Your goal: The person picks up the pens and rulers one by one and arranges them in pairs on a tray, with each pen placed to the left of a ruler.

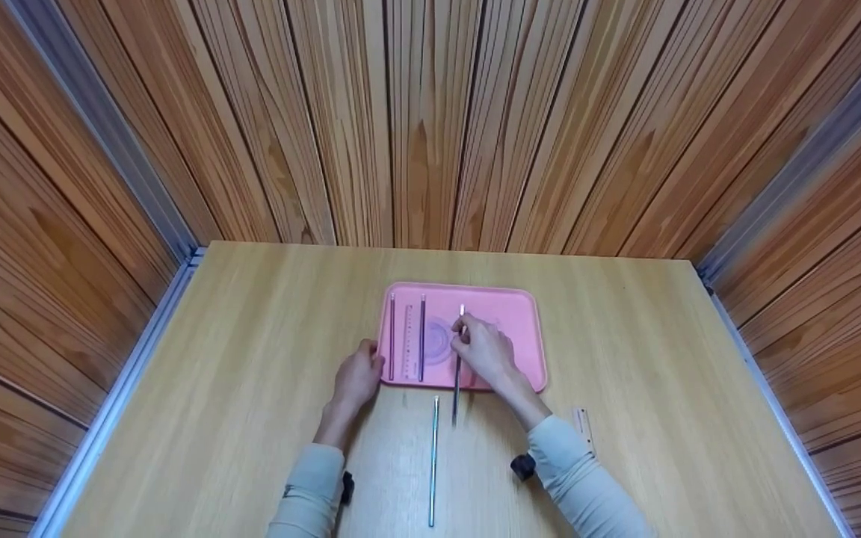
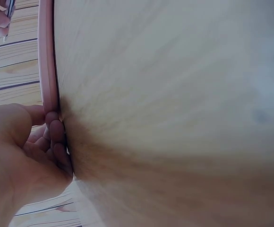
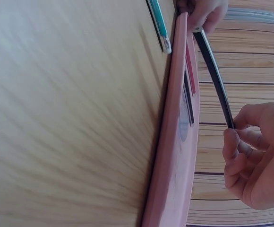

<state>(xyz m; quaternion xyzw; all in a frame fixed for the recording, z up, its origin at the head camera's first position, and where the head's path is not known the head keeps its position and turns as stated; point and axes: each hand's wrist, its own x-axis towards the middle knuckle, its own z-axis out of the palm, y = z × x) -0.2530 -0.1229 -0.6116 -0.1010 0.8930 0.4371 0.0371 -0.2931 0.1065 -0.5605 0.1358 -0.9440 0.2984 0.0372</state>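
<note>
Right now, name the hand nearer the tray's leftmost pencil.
Left. The left hand grips the pink tray's left edge, beside that pencil; the right hand is farther right, holding a dark pencil.

Forearms [image 1: 335, 424] stretched forward; left hand [image 1: 358, 376] with fingers [image 2: 56, 131] curled; right hand [image 1: 486, 350] in a fingertip pinch

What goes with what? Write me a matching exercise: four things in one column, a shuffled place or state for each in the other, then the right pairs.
1. Left hand
2. Right hand
3. Clear protractor
4. Teal pencil

A. Lying inside the pink tray
B. On the table, nearer the person than the tray
C. Gripping the tray's edge
D. Pinching a dark pencil

Pairs: 1-C, 2-D, 3-A, 4-B
</note>
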